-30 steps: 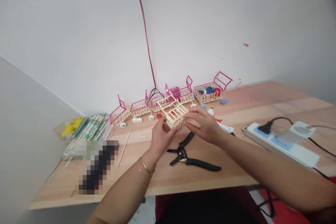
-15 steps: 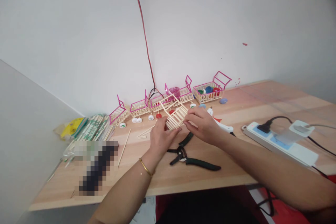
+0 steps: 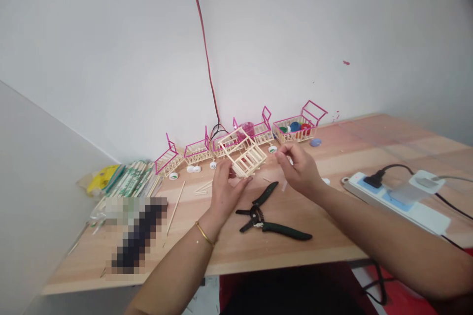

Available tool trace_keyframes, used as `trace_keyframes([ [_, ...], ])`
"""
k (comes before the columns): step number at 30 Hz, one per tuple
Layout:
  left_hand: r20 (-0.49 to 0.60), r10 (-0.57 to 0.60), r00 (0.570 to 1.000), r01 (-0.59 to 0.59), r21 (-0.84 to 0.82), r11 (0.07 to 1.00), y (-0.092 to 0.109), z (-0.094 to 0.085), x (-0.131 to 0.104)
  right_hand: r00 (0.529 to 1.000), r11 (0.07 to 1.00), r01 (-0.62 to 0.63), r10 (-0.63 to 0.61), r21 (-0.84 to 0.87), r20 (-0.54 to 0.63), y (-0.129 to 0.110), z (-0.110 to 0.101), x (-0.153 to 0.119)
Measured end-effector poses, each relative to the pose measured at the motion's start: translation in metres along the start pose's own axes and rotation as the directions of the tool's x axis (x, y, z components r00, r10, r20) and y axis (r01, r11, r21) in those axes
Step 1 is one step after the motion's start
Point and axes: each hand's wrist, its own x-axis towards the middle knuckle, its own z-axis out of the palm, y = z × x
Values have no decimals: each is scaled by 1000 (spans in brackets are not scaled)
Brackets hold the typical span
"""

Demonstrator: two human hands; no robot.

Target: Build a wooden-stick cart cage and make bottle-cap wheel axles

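Note:
My left hand (image 3: 226, 189) grips a small unpainted basket frame (image 3: 248, 160) made of thin wooden sticks, holding it tilted above the table. To its right, my right hand (image 3: 298, 167) is apart from the frame, thumb and forefinger pinched together; whatever may be between them is too small to make out. Below the frame lie black-handled cutters (image 3: 254, 216) with their handles spread. Behind stands a row of little stick carts with pink edges, among them a left one (image 3: 168, 160) and a right one (image 3: 295, 128) holding coloured pieces.
A white power strip (image 3: 399, 202) with plugs and cables lies at the right. Packs of sticks (image 3: 129, 179) lie at the left beside a blurred dark object (image 3: 138, 236). Loose sticks (image 3: 175, 209) rest on the wooden table (image 3: 221, 256), which meets a white wall (image 3: 277, 34).
My right hand has drawn away from the stick frame to the right. The frame, still in my left hand, has tilted a little.

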Motion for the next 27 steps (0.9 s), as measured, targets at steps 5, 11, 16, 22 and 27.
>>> trace_keyframes([
  [5, -24, 35, 999, -36, -51, 998, 2, -1, 0, 996, 997, -75, 77, -27, 50, 2, -3, -2],
  [11, -12, 99, 995, -99, -41, 994, 3, -2, 0, 997, 999, -48, 47, 17, 58, 2, -1, -1],
  [16, -24, 136, 990, -136, -18, 990, -1, -2, 0, 999, 1000, -21, 21, 9, 26, 3, 1, 0],
  [22, -21, 161, 987, -160, 36, 986, -6, -1, 0, 996, 997, -78, 78, -5, 38, 4, -1, 1],
  [27, -11, 192, 981, -192, 47, 980, -5, -1, 0, 994, 998, -10, 3, 67, 107, 5, 0, 1],
])
